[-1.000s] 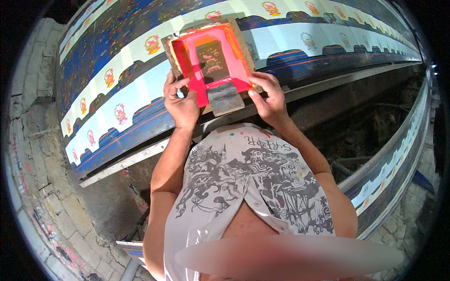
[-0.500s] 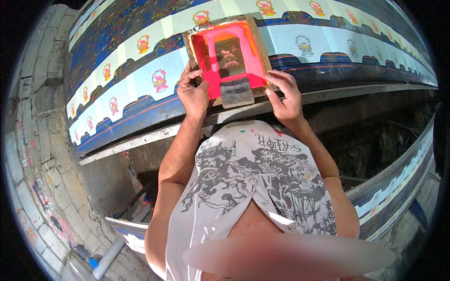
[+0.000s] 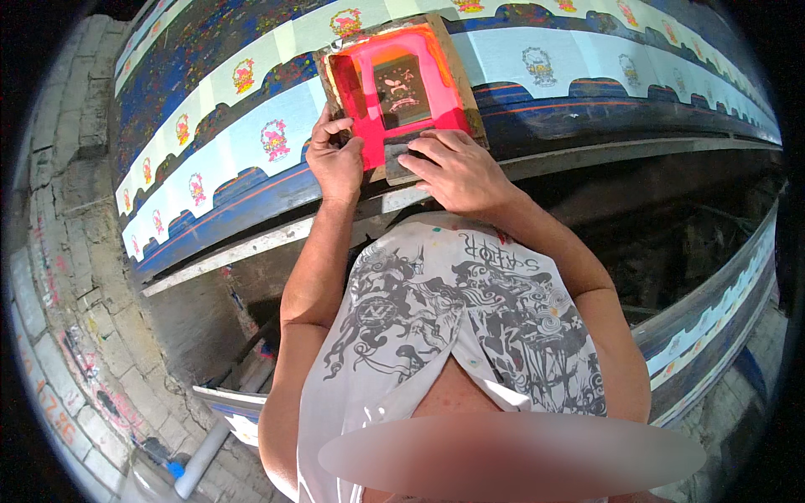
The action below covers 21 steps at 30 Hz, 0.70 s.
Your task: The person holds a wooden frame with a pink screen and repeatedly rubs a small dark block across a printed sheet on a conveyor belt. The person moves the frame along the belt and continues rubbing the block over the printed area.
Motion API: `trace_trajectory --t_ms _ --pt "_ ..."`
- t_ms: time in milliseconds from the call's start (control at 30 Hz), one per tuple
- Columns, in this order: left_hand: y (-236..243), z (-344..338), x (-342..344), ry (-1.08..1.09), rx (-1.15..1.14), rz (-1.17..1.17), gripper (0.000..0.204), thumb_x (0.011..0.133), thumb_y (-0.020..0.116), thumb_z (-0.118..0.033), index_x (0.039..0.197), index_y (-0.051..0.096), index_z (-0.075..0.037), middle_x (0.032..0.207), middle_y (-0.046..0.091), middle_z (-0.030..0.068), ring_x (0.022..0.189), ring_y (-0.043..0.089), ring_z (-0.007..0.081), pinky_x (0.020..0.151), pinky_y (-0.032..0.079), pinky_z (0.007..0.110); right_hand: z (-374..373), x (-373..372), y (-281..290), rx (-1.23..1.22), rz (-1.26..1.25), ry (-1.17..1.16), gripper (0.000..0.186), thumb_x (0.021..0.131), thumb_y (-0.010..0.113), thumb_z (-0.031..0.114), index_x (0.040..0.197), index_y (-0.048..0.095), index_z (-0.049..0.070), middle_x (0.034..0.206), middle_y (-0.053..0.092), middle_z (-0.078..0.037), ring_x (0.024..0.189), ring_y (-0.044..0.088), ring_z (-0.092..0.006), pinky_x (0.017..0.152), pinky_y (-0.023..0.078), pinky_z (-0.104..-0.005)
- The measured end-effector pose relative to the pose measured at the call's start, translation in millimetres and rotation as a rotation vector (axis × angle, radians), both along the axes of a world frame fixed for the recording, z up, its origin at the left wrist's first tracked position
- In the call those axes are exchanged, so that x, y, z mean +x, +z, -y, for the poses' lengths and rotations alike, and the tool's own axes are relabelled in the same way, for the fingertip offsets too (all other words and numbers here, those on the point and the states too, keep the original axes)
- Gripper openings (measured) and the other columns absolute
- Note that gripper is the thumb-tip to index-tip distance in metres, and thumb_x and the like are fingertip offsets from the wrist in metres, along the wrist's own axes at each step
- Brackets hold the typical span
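Note:
A small wooden printing screen [image 3: 455,92], coated with bright pink and orange ink around a dark window with a small pale design, lies on the long printing table. My left hand [image 3: 335,163] grips the screen's left edge near the lower corner, fingers curled. My right hand [image 3: 453,168] has its fingers closed over a grey, flat squeegee blade [image 3: 397,172] resting along the lower part of the screen; part of the blade is hidden under the fingers.
Long rows of pale panels [image 3: 251,142], many printed with colourful small motifs, others with grey ones, run across the blue, paint-speckled table [image 3: 176,59]. A metal rail [image 3: 235,267] edges it. A similar strip [image 3: 704,318] stands at my right; stained paving [image 3: 92,352] lies at left.
My right hand has left the screen's right edge and moved left onto the squeegee. My left hand still grips the left side.

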<state>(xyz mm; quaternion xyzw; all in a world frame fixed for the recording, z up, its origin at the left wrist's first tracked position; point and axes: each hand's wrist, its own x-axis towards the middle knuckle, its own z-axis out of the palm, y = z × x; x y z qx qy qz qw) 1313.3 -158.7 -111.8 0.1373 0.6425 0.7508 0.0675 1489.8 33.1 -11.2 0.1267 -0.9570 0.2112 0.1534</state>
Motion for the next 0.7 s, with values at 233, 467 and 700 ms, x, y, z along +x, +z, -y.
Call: trace_trajectory --t_ms 233,467,700 --pt "-7.6 -7.3 8.8 -0.004 -0.106 -0.032 0.032 0.086 0.074 0.017 0.111 0.079 -0.003 0.172 0.056 0.0244 0.145 0.065 0.0251 0.112 0.055 0.033 -48.9 -35.0 15.1 -0.014 0.161 0.111 0.036 0.096 0.069 -0.001 0.131 0.075 0.002 0.122 0.074 -0.017 0.121 0.071 -0.0369 0.110 0.057 -0.0497" --pt "-9.1 -19.1 22.1 0.020 -0.083 -0.011 0.020 0.097 0.074 0.009 0.113 0.081 -0.001 0.170 0.056 0.0290 0.155 0.059 0.0326 0.121 0.049 0.039 -100.1 -120.0 8.0 0.101 0.099 -0.072 0.043 0.098 0.065 -0.005 0.138 0.075 0.004 0.128 0.075 -0.018 0.132 0.069 -0.0395 0.117 0.055 -0.0516" --pt "-6.3 -21.4 25.8 0.015 -0.132 -0.061 0.020 0.101 0.070 0.009 0.112 0.082 -0.002 0.166 0.057 0.0327 0.159 0.055 0.0390 0.129 0.043 0.045 -87.5 -109.0 -2.4 0.154 0.044 -0.084 0.050 0.095 0.068 -0.003 0.142 0.077 0.009 0.131 0.075 -0.015 0.124 0.071 -0.0364 0.112 0.057 -0.0491"
